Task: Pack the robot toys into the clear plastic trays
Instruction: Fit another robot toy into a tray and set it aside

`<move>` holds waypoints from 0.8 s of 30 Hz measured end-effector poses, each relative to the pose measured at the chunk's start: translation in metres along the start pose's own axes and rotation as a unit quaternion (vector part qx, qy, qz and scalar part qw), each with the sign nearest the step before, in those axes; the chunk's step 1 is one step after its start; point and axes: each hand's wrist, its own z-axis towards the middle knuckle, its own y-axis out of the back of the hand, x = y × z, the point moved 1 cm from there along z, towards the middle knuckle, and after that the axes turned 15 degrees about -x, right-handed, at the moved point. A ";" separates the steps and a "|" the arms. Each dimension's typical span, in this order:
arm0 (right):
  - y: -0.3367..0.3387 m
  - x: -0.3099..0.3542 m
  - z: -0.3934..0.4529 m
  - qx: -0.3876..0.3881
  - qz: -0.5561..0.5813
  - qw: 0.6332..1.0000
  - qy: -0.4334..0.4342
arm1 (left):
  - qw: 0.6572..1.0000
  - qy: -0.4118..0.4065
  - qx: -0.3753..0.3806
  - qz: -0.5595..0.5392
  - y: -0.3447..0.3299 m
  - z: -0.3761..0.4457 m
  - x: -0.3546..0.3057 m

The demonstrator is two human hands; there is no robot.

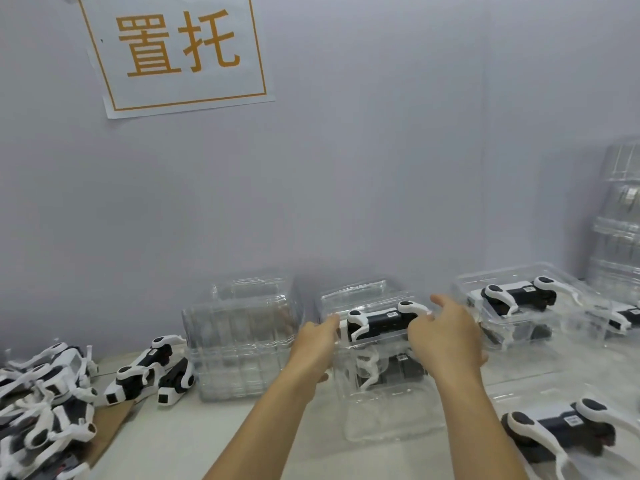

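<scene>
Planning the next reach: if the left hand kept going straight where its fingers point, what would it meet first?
The left hand already touches the left wall of the tray stack; pushing on, it would likely meet the toy inside, though depth is unclear.

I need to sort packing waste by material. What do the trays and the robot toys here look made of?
The trays, like the one held at centre, look like thin clear formed plastic: glossy, see-through, with moulded ribs. The robot toy inside looks like hard moulded plastic, black body with smooth white limbs. The sheet under the loose toys looks like brown cardboard, though it is blurred.
</scene>
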 end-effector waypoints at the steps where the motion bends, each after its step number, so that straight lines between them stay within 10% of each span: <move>1: 0.000 0.000 0.000 -0.008 0.007 1.000 -0.002 | 1.000 0.010 0.016 -0.016 0.001 -0.001 0.001; 8: 0.007 -0.001 -0.001 -0.038 0.041 0.998 0.017 | 0.998 0.006 0.055 -0.036 0.007 -0.015 0.002; 24: 0.007 0.008 -0.009 -0.070 0.012 0.994 0.080 | 0.978 -0.147 -0.127 0.079 0.092 -0.060 0.073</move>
